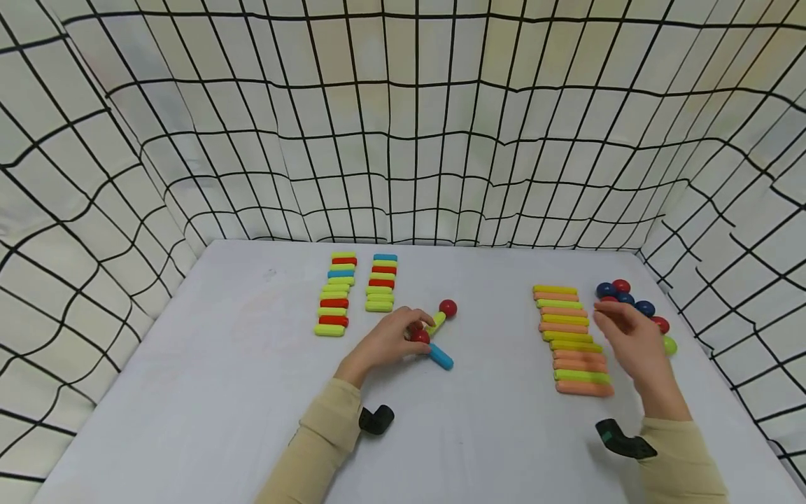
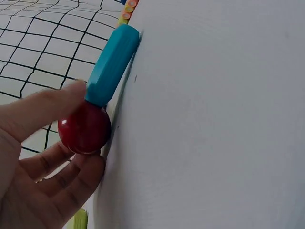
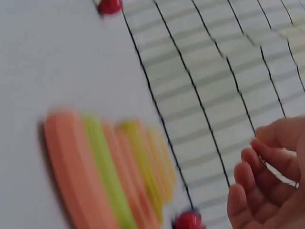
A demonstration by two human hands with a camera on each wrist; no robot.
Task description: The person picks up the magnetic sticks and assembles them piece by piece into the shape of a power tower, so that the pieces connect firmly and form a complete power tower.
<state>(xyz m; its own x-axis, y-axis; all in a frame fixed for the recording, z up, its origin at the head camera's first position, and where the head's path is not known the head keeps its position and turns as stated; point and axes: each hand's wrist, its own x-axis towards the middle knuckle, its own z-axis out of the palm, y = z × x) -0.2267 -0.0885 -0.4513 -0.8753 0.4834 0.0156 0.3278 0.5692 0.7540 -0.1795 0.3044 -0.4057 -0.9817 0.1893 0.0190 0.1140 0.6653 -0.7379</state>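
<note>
Left hand (image 1: 387, 339) has red ball (image 1: 420, 337) pinched between thumb and fingers, around mid-table (image 1: 491, 434); can't tell if ball is touching down. Blue rod (image 1: 441, 357): left wrist cam shows its end meeting that ball, head cam has that spot crowded by fingers. Head cam adds second ball (image 1: 415, 327), partly behind fingers, and green rod (image 1: 436, 323) with third ball (image 1: 448, 308) at its far end. Right hand (image 1: 636, 343) sits between long rods (image 1: 576, 337) and ball cluster (image 1: 644, 308); right wrist cam shows it empty, fingers loosely bent, thumb by index. Short rods (image 1: 381, 283), two columns, head cam only
</note>
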